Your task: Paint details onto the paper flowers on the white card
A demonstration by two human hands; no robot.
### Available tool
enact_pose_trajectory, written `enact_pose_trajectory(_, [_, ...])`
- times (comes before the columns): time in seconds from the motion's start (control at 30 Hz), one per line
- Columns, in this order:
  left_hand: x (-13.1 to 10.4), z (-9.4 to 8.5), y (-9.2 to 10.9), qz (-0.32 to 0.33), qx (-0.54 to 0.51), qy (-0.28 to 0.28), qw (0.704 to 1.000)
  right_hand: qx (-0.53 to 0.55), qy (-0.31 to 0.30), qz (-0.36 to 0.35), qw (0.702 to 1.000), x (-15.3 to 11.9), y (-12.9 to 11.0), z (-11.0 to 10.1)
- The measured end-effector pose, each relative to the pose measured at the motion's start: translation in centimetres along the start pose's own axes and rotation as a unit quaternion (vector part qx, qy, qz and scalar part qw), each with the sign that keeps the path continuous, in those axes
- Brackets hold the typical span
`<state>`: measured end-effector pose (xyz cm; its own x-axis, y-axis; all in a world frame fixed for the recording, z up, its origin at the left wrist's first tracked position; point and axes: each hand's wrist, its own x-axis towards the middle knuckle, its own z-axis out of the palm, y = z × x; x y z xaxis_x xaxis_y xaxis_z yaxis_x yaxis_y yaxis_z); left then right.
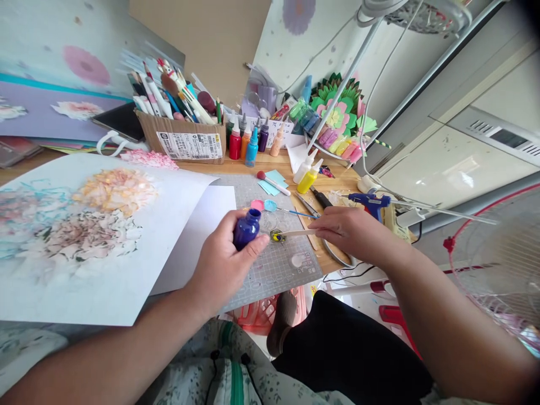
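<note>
My left hand [225, 253] is wrapped round an uncapped dark blue paint bottle [246, 230], its mouth tilted up. In my right hand [343, 228] is a flat wooden stick [295, 232], pinched near one end. The stick's far tip touches a small blob of yellow and dark paint [277, 236] on the grey cutting mat [270, 275]. Just beyond the bottle are a pink paint patch [257, 205] and a light blue paint patch [270, 206]. A thin blue brush [297, 212] lies beside them.
White paper with paper flowers [113, 287] covers the left side. A cardboard box of brushes and pens [185, 147] stands behind, near several paint bottles [252, 149]. At right are a yellow paint bottle [307, 180], a blue glue gun [371, 201] and a fan [498, 247].
</note>
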<state>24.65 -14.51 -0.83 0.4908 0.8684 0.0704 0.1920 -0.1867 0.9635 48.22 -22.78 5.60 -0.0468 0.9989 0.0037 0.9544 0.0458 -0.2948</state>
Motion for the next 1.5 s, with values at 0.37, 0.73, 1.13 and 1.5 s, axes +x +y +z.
enact_pose_trajectory(0.37, [-2.7,-1.9,-1.4,-0.053,0.049,-0.158,0.985,0.237,0.115,-0.013,0.965,2.7,-1.3,0.6])
enact_pose_trajectory(0.73, [-2.6,-1.9,-2.5,-0.076,0.047,-0.139,0.986,0.315,0.137,-0.035,0.939,2.8,-0.1,2.2])
enact_pose_trajectory(1.13, [-2.4,-0.7,-2.6,0.146,0.219,-0.172,0.949,0.261,0.163,-0.041,0.951,2.5,-0.1,1.9])
enact_pose_trajectory(1.5, [-1.5,0.6,-1.7,0.147,0.311,-0.189,0.92,0.254,0.177,-0.052,0.949,2.7,-0.2,2.3])
